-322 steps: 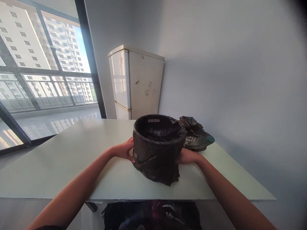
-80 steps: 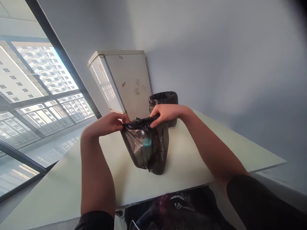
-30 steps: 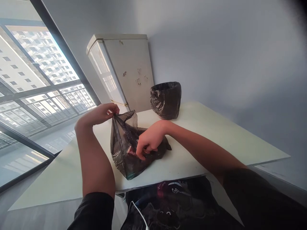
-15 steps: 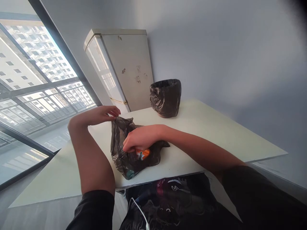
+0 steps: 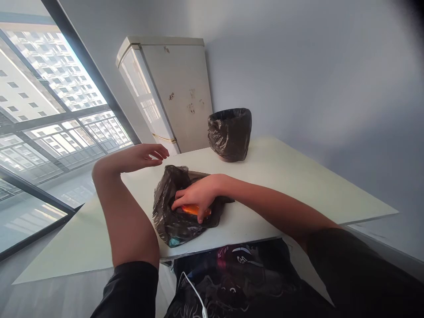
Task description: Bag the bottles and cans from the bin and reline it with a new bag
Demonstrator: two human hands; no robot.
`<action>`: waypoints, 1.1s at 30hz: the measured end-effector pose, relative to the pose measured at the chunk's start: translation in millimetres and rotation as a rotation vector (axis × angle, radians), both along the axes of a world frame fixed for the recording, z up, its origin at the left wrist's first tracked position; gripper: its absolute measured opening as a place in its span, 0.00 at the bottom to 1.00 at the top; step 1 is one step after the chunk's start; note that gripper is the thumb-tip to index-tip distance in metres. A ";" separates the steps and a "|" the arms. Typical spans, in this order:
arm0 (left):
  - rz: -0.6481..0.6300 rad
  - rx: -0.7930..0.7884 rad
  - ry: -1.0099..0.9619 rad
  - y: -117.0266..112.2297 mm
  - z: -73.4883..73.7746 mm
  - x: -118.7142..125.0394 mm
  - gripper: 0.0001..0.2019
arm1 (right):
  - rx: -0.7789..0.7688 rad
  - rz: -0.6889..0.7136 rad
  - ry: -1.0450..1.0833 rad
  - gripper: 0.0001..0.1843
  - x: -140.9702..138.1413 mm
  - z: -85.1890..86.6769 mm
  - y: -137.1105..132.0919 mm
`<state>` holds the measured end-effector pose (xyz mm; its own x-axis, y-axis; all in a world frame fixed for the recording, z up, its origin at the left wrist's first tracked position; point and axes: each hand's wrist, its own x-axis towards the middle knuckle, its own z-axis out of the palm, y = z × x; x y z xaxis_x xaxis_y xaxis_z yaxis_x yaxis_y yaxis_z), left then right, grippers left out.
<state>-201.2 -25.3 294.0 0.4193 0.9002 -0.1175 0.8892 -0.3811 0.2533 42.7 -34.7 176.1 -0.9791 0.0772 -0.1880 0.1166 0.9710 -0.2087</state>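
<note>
A white cord [image 5: 195,288] lies on the person's dark shirt [image 5: 228,274], nearer than the crumpled black bag [image 5: 162,214] on the pale table [image 5: 291,185]. Something blue-green [image 5: 174,241] is at the bag's near end. In the bag's mouth, the right hand [image 5: 198,193] has its fingers curled around an orange thing [image 5: 190,210]. The left hand [image 5: 144,158] is just past the bag's far left edge, fingers loose and a bit apart. Behind the bag stand a bin [image 5: 230,137] wrapped in black plastic and, farther back, a fridge [image 5: 180,92].

Passage is open over the table [image 5: 304,185] between the bag [image 5: 164,216] and bin [image 5: 232,139]. The right hand [image 5: 198,196] obstructs the bag's opening; its forearm [image 5: 268,201] bars the near-right approach.
</note>
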 end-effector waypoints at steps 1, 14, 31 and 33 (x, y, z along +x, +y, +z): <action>-0.003 -0.001 -0.002 0.1 -0.1 -0.7 0.29 | -0.001 -0.015 -0.009 0.48 -0.7 -1.4 -0.3; -0.026 0.004 -0.028 -0.4 -0.6 0.7 0.27 | -0.013 -0.050 -0.076 0.41 2.5 3.7 -3.3; -0.009 -0.018 -0.008 -5.7 2.7 8.6 0.29 | 0.228 -0.583 -0.258 0.18 14.1 15.4 15.6; -0.012 -0.019 -0.008 -4.5 1.9 7.6 0.28 | 0.223 -0.559 -0.260 0.16 14.0 12.3 22.7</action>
